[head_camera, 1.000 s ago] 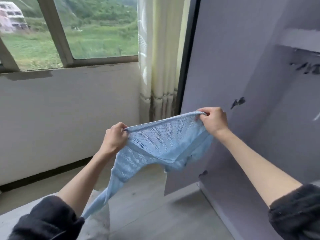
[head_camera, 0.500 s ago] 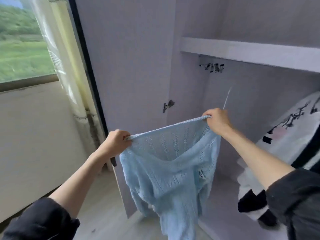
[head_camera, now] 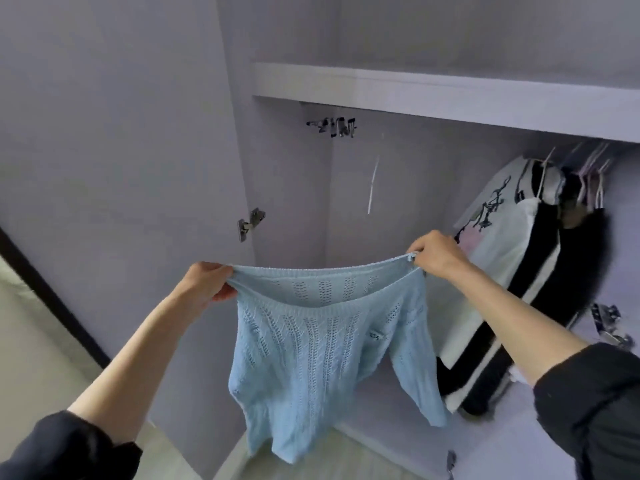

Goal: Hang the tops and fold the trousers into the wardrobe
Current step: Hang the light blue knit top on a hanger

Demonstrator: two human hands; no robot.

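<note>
A light blue knitted top point(head_camera: 311, 358) hangs spread out in front of the open wardrobe point(head_camera: 398, 88). My left hand point(head_camera: 204, 282) grips one end of its ribbed edge and my right hand point(head_camera: 436, 252) pinches the other end, so the edge is stretched between them. The body and a sleeve dangle below, reaching down to the wardrobe's floor level. Both forearms are bare, with dark sleeves pushed up.
The lilac wardrobe door point(head_camera: 121, 168) stands open at left with a metal hinge point(head_camera: 251, 223). A shelf runs across the top. At right, white and black garments point(head_camera: 519, 289) hang on several hangers point(head_camera: 588, 171). The wardrobe's left half holds nothing hanging.
My view has swung from the window to the wardrobe interior. The blue top, held by both hands throughout, now hangs straight down in front of the open compartment.
</note>
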